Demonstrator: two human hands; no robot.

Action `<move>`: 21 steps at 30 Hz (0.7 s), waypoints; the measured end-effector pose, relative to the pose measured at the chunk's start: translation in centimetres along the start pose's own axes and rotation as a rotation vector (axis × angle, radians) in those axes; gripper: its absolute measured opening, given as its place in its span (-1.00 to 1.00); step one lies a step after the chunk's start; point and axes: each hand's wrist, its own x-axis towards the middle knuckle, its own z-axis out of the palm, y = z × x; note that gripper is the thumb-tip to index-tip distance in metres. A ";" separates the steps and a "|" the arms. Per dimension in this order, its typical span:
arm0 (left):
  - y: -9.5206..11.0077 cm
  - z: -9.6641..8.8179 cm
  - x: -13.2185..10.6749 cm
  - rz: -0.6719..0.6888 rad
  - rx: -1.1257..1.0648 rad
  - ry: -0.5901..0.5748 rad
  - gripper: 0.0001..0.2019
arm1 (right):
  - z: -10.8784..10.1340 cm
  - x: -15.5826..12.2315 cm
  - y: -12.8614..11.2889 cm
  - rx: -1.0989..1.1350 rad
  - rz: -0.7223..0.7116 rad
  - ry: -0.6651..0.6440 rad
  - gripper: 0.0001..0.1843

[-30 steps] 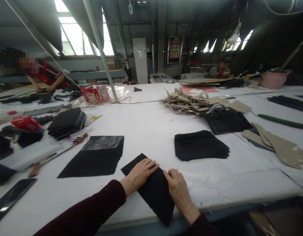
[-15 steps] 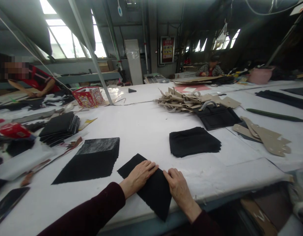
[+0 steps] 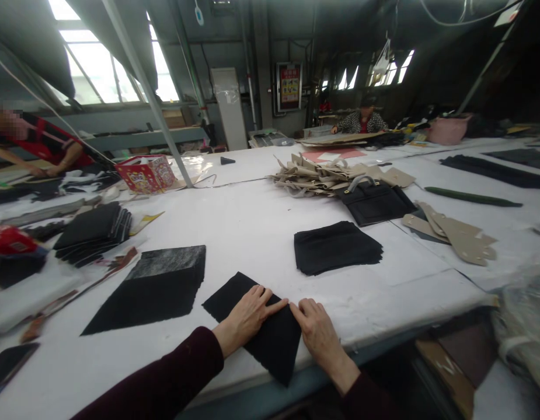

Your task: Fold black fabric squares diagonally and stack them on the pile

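Observation:
A black fabric piece lies at the near edge of the white table. My left hand rests flat on its middle, fingers stretched out. My right hand lies flat on its right side, fingers extended, fingertips almost touching those of the left. A stack of black fabric pieces sits to the left. A second black stack lies further back on the right.
A black handbag and a heap of beige cut pieces lie at the back right. More beige pieces are at right. A red box, a pole and black stacks are at left. Other people work far off.
The view has swung to the right, so everything sits further left in the picture. Both hands stay flat on the black fabric piece.

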 end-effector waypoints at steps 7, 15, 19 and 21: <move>0.4 0.1 0.0 -0.020 0.053 -0.008 -0.29 | -0.4 -0.6 0.3 -0.014 -0.009 0.006 -0.70; 0.9 0.2 0.4 -0.020 0.062 0.008 -0.27 | -1.6 -2.1 0.4 -0.095 -0.008 -0.027 -0.61; 1.0 0.1 0.5 -0.015 0.074 -0.010 -0.27 | -2.6 -2.6 0.7 -0.031 0.061 -0.039 -0.66; 1.0 0.2 0.5 -0.018 0.091 -0.014 -0.27 | -2.8 -2.2 0.5 0.019 0.107 0.000 -0.68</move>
